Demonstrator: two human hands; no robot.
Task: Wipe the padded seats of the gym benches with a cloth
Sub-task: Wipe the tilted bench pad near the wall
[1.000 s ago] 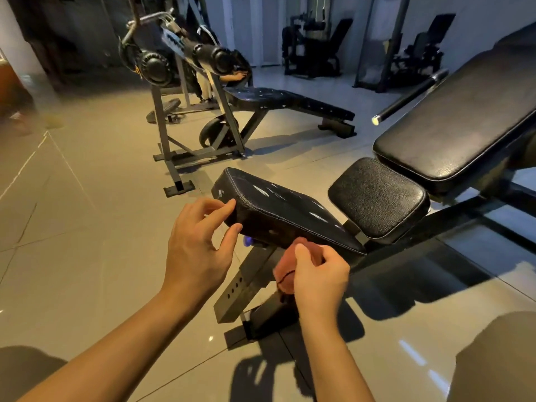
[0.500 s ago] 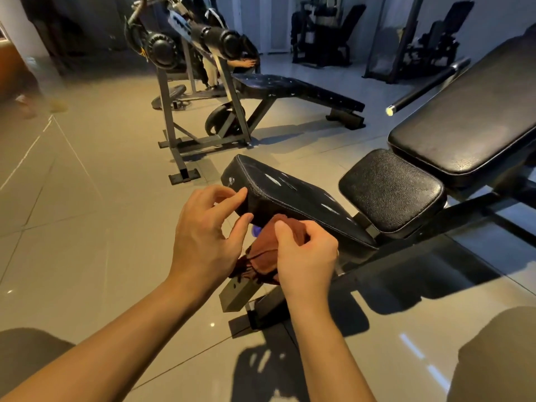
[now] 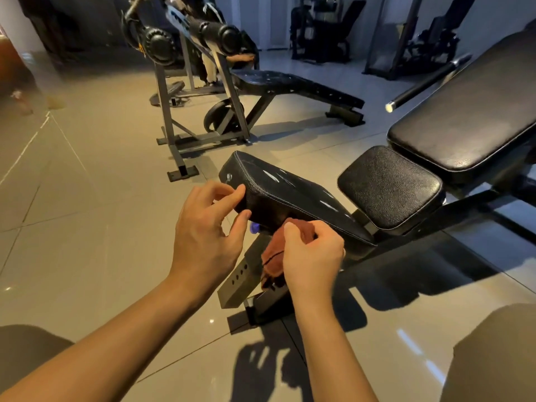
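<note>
Cloth (image 3: 277,258), rust-brown and bunched, is clenched in the right hand (image 3: 314,256) against the seat (image 3: 290,195), at its 6 o'clock edge. Left hand (image 3: 206,230), at the cloth's 9 o'clock, grasps nothing, with loose fingers by the seat's end. 1 other bench (image 3: 298,85) stands at 12 o'clock.

Left forearm (image 3: 116,338) bare from 7 o'clock edge, right forearm (image 3: 330,343) bare from 6 o'clock. Left hand (image 3: 203,230), right hand (image 3: 311,256) uncovered. Dull grey fabric over left knee (image 3: 26,349) at 8 o'clock, right knee (image 3: 493,352) at 4 o'clock.
</note>
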